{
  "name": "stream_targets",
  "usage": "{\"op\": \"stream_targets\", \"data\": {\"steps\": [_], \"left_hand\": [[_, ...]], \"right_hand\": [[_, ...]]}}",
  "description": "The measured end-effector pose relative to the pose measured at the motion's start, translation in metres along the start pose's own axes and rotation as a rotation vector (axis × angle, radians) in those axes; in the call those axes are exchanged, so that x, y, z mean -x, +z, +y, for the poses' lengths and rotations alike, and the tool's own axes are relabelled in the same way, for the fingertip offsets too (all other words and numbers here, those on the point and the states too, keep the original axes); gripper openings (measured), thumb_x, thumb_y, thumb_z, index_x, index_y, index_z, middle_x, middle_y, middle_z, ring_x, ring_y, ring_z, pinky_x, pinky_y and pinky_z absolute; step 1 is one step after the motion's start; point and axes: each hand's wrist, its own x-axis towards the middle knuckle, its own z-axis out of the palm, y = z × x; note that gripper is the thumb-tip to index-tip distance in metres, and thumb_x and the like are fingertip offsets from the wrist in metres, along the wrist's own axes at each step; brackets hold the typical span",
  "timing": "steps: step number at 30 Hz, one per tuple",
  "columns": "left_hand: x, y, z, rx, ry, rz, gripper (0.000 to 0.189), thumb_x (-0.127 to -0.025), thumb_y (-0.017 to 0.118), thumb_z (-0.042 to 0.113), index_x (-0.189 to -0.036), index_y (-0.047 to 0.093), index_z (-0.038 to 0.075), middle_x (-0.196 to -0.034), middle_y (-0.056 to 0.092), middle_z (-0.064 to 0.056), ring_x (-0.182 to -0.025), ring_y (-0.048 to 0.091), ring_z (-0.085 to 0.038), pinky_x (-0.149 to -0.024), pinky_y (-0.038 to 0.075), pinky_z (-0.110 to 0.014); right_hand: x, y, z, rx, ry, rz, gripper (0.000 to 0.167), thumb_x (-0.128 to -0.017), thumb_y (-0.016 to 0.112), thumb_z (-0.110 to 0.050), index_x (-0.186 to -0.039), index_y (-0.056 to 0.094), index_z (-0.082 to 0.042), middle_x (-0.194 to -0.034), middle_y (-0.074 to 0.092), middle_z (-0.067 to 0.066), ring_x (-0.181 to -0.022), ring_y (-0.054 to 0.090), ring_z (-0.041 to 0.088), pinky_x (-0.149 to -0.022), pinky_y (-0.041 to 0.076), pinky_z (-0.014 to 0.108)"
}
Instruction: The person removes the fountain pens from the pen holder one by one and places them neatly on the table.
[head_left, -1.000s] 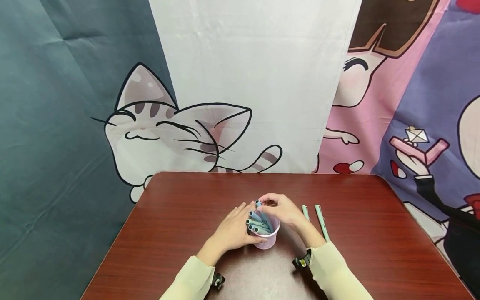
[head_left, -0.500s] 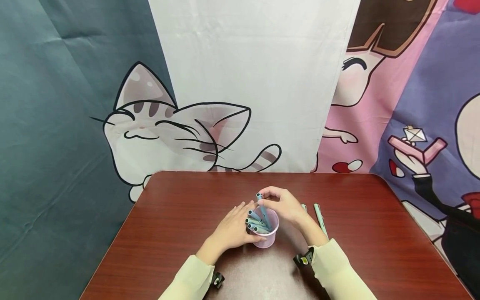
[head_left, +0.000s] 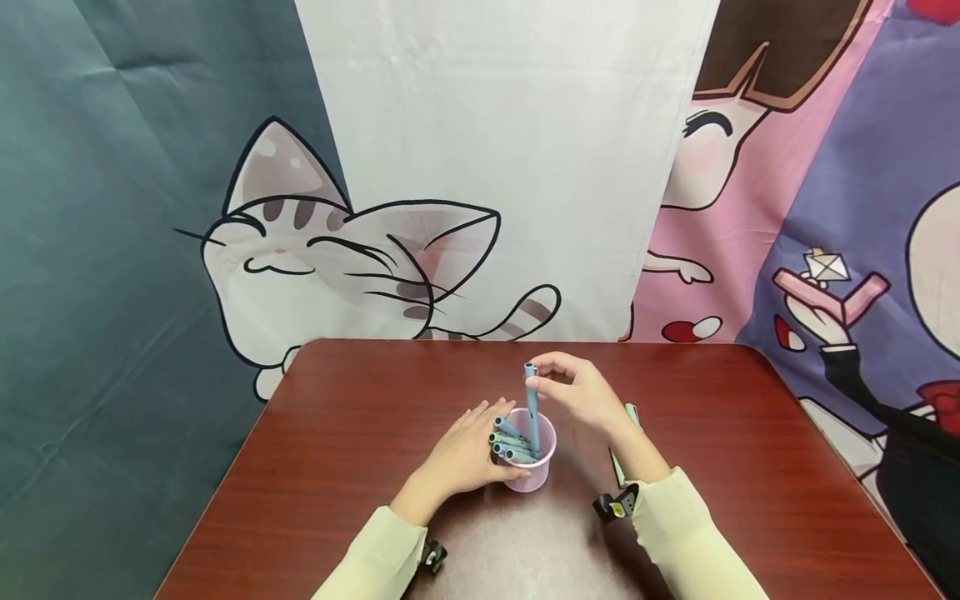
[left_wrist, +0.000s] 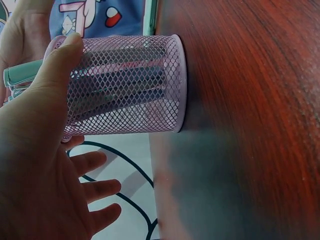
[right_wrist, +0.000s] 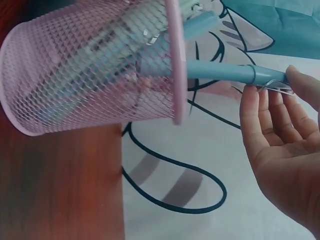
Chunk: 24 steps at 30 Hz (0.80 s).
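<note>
A pink mesh pen holder [head_left: 529, 479] stands upright on the table with several blue and green pens [head_left: 517, 456] leaning left inside it. My left hand [head_left: 463, 452] holds it near the rim; in the left wrist view the thumb lies over the mesh wall [left_wrist: 140, 55] and the other fingers spread out on the far side. Between thumb and fingertips, my right hand [head_left: 588, 398] pinches the top of a blue pen [head_left: 533, 412]. That pen is nearly upright, its lower part inside the holder, as the right wrist view also shows.
Two light green pens lie right of the holder, partly hidden by the right forearm: the end of one pen [head_left: 632, 412] shows beyond it, the end of another pen [head_left: 617, 468] nearer. A cartoon cloth [head_left: 510, 150] hangs behind the brown table [head_left: 360, 392].
My right hand has risen and shifted right with the blue pen, which has gone from leaning to nearly upright. The left hand and pen holder have stayed about where they were.
</note>
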Motion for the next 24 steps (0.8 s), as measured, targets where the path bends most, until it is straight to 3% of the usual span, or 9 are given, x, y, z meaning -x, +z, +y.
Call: {"op": "stream_targets", "data": {"steps": [15,19,24], "left_hand": [[-0.002,0.0,-0.002,0.013,-0.001,0.008,0.107,-0.076,0.072,0.074,-0.159,0.032,0.021,-0.161,0.039,-0.007,-0.149,0.035,-0.034,-0.123,0.027,-0.05],[-0.001,0.0,-0.001,0.011,-0.001,0.009,0.106,-0.075,0.073,0.073,-0.159,0.032,0.022,-0.16,0.04,-0.007,-0.148,0.035,-0.033,-0.123,0.028,-0.049],[0.0,0.0,0.0,0.013,0.006,0.014,0.107,-0.074,0.075,0.072,-0.159,0.033,0.021,-0.16,0.041,-0.008,-0.148,0.036,-0.035,-0.122,0.028,-0.05]], "right_hand": [[0.005,-0.025,-0.013,-0.088,0.044,0.108,0.033,-0.092,0.074,-0.01,-0.12,0.065,0.005,-0.1,0.069,0.006,-0.085,0.069,0.015,-0.08,0.063,0.039],[0.009,-0.034,-0.011,-0.068,0.059,0.131,0.034,-0.093,0.073,-0.012,-0.121,0.064,0.005,-0.099,0.069,0.003,-0.086,0.069,0.013,-0.079,0.063,0.033],[0.013,-0.04,-0.006,-0.048,0.08,0.148,0.033,-0.094,0.073,-0.013,-0.121,0.064,0.005,-0.098,0.068,0.0,-0.086,0.068,0.012,-0.084,0.062,0.04]]}}
